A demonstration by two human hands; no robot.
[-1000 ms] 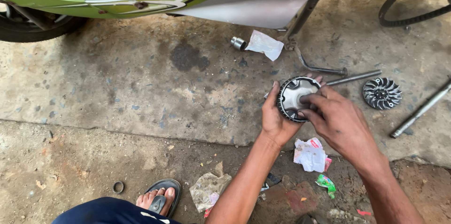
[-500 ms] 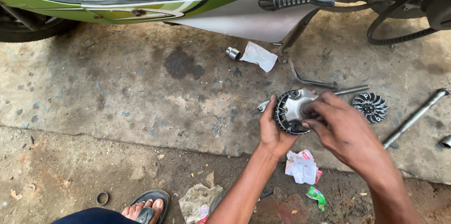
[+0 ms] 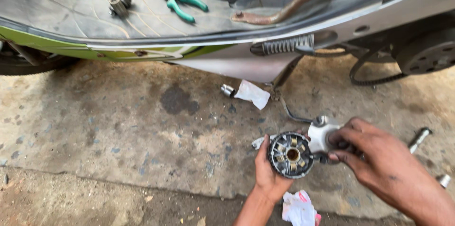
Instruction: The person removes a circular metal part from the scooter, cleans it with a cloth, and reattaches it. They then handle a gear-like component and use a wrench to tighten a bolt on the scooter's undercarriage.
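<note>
Risk of spillage: left hand point(image 3: 271, 174) grips round variator pulley point(image 3: 290, 155) above concrete floor point(image 3: 142, 131); right hand point(image 3: 374, 157) pinches pale plate point(image 3: 321, 133) beside it. Tilting could drop the loose rollers seated inside.

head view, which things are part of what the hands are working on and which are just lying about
In hand:
round ribbed metal part, held by left hand
pale metal plate, gripped by right hand

Lying about:
green-handled pliers
white rag
crumpled wrapper
metal rod
</note>
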